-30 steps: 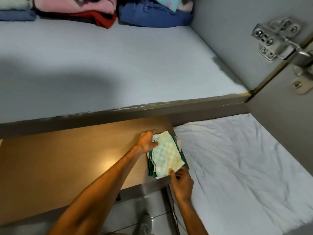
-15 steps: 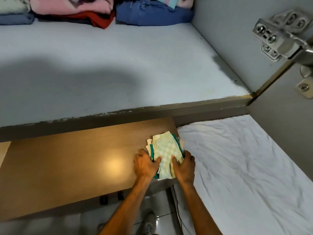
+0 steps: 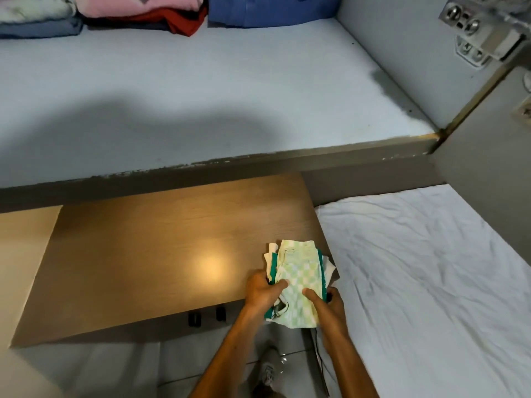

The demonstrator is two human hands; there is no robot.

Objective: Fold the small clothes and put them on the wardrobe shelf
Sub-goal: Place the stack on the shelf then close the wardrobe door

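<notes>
A small stack of folded clothes (image 3: pixel 298 268), pale green checked on top with dark green and white layers under it, sits at the near right corner of the wooden table (image 3: pixel 149 254) and overhangs its front edge. My left hand (image 3: pixel 263 291) grips the stack's left side, thumb on top. My right hand (image 3: pixel 327 304) grips its right side, thumb on the checked cloth. The grey wardrobe shelf (image 3: pixel 201 90) spreads above and behind the table, its front edge (image 3: pixel 258 165) worn.
Folded clothes in pink (image 3: pixel 138 4), red (image 3: pixel 184 21) and blue (image 3: pixel 270 10) lie along the shelf's back. A metal door hinge (image 3: pixel 482 30) juts at the upper right. A bed with a white sheet (image 3: pixel 416 282) lies to the right. Tiled floor and a shoe (image 3: pixel 268 372) show below.
My hands went from the stack's far left and near edges to gripping both its sides. The stack has slid toward me and now hangs over the table's front edge.
</notes>
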